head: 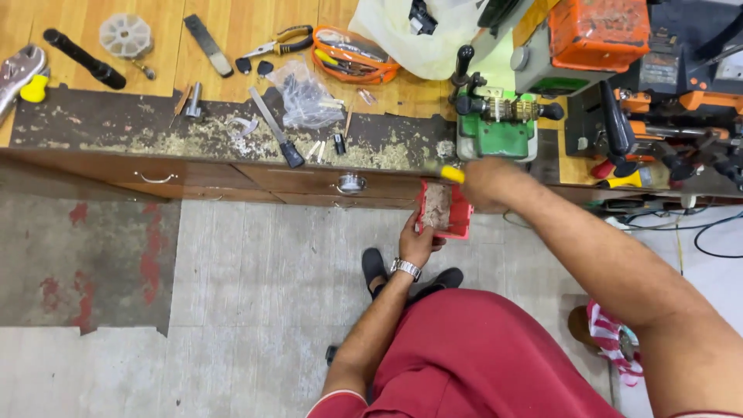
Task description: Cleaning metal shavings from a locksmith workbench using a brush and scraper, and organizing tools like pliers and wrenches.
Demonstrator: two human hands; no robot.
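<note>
A: Head view. Hands?

B: Two. Left hand (pixel 418 241) curled under one small red plastic tray (pixel 444 209) of brownish filings, held just below the wooden bench (pixel 232 139) edge. Right hand (pixel 484 179) closed around one yellow-handled tool (pixel 452 174), blurred, above the tray.

A: Bench?

B: One green key-cutting machine (pixel 497 124), one black torch (pixel 83 59), one pair of pliers (pixel 277 42).

Bright, even light; right hand (pixel 484 179) motion-blurred.

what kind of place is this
Probably a key-cutting or locksmith's workbench. A green key-cutting machine stands on the wooden bench, metal filings lie along its edge, and pliers and a file are scattered about.
</note>
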